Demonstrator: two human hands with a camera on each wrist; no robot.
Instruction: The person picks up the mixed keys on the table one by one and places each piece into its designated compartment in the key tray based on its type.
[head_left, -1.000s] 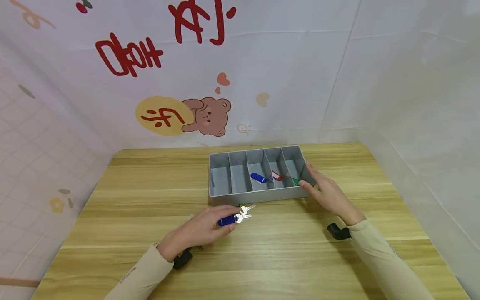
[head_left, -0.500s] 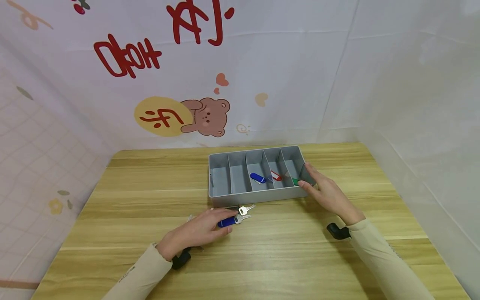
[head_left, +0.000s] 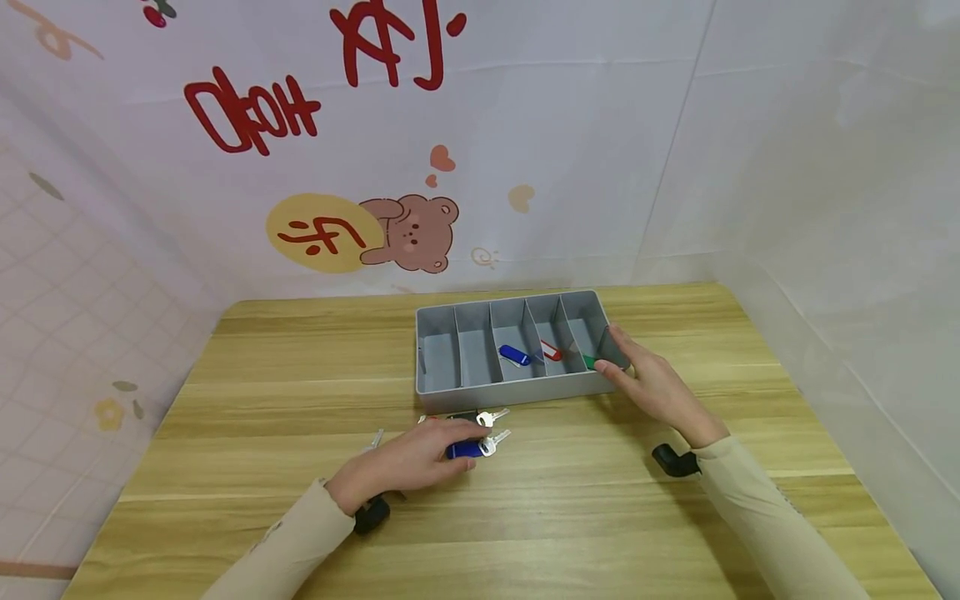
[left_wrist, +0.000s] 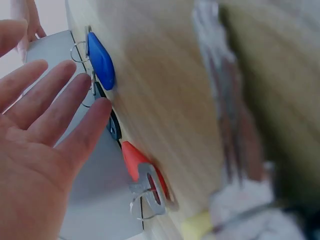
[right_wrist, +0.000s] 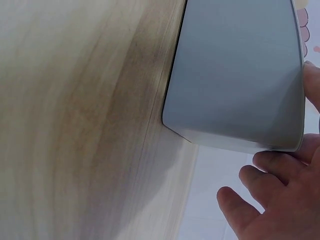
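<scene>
My left hand (head_left: 408,458) reaches over the table before the grey divided tray (head_left: 517,389), fingers extended. Between its thumb and forefinger lies a blue key tag (head_left: 463,450) with a silver key (head_left: 495,443); in the left wrist view the blue tag (left_wrist: 101,61) rests on wood, ungripped. A black tag (left_wrist: 112,120) and a red tag (left_wrist: 137,160) with a key lie along the tray's front. With thumb and fingers, my right hand (head_left: 660,387) holds the tray's right end. Other right fingers (right_wrist: 235,207) hang free of the wall.
Inside the tray are a blue tag (head_left: 514,356), a red tag (head_left: 551,350) and a partly hidden green tag (head_left: 590,362). Another key (head_left: 377,438) lies left of my left hand. Close to the left wrist camera, a metal key (left_wrist: 225,100) is blurred. White cloth hangs behind.
The blue tag and its key have slid slightly to the right and nearer, with my left hand shifting alongside. The right hand and the tray stay in place.
</scene>
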